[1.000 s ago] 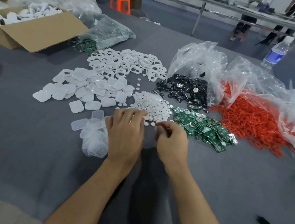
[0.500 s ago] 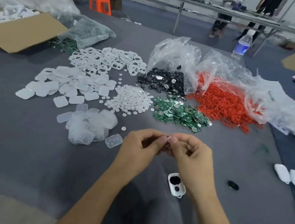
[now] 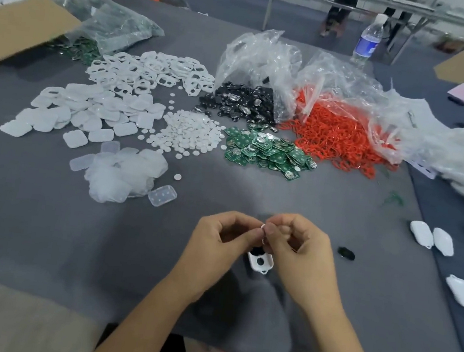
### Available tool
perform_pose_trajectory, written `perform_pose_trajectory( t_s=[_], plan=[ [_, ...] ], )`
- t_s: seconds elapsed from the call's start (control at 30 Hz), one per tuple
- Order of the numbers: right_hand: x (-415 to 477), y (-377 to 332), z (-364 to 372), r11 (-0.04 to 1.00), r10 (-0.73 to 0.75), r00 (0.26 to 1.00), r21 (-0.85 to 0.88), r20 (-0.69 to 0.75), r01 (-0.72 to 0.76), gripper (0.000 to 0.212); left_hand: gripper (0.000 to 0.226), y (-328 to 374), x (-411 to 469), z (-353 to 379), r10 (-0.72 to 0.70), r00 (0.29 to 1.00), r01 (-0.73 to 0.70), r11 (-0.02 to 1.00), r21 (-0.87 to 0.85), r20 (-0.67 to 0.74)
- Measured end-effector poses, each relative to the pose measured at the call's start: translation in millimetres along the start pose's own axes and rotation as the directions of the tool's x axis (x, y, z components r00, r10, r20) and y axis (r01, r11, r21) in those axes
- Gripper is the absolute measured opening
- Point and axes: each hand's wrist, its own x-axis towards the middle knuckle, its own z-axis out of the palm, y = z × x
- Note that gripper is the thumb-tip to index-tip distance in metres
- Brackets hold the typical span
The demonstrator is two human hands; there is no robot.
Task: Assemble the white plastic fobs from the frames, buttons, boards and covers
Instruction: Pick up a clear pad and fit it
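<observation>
Step in hand: judged to be orienting a single button (image 3: 262, 227) before it is seated in a hole of the frame (image 3: 259, 262).
Technique: turn the button until its proper face points down, bring it low over the chosen hole, and press it in squarely; a small disc held only by its rim may well flip or drop onto the cloth.
Left hand (image 3: 217, 241): knuckles up, fingers curled inward, thumb and forefinger tip meeting the button from the left, pinching it.
Right hand (image 3: 300, 251): knuckles up, fingers curled, forefinger tip on the same button from the right; which hand bears its weight cannot be told.
Frame: flat on the worktop (image 3: 43, 225) near its near edge, directly below the fingertips, partly hidden by them and not held.
Supplies: heap of buttons (image 3: 189, 132) at mid-worktop, boards (image 3: 266, 150) just beside it to the right, covers (image 3: 86, 111) to its left, spare frames (image 3: 150, 72) beyond these toward the far edge.
</observation>
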Motion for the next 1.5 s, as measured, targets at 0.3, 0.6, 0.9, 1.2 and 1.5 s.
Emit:
perform_pose_trajectory(
  t_s=[0.3,0.6,0.9,1.2,1.5],
  plan=[
    [9.3,17.4,-31.2,0.794,-0.047,0.973,-0.582,0.225,0.173,0.029,0.088,-18.5,-6.7,-6.6,0.080,0.990,-0.139,0.579,0.803,0.114],
    [10.7,19.3,-23.2,0.644,-0.050,0.909,-0.682,0.413,0.345,0.032,0.084,-28.0,-6.2,-6.0,0.127,0.981,-0.191,0.578,0.793,0.144],
    [19.6,15.3,-19.9,0.631,0.039,0.929,-0.731,0.367,0.262,0.023,0.080,-30.7,-5.9,-7.0,0.135,0.985,-0.170,0.581,0.796,0.112],
    [22.8,13.4,-15.5,0.662,0.185,0.955,-0.748,0.230,0.052,0.021,0.075,-34.9,-7.3,-7.5,0.174,0.979,-0.190,0.574,0.797,0.108],
    [10.2,9.5,-12.7,0.555,-0.029,0.940,-0.777,0.339,0.298,0.015,0.069,-36.8,-6.6,-8.6,0.172,0.977,-0.204,0.568,0.797,0.128]
  ],
)
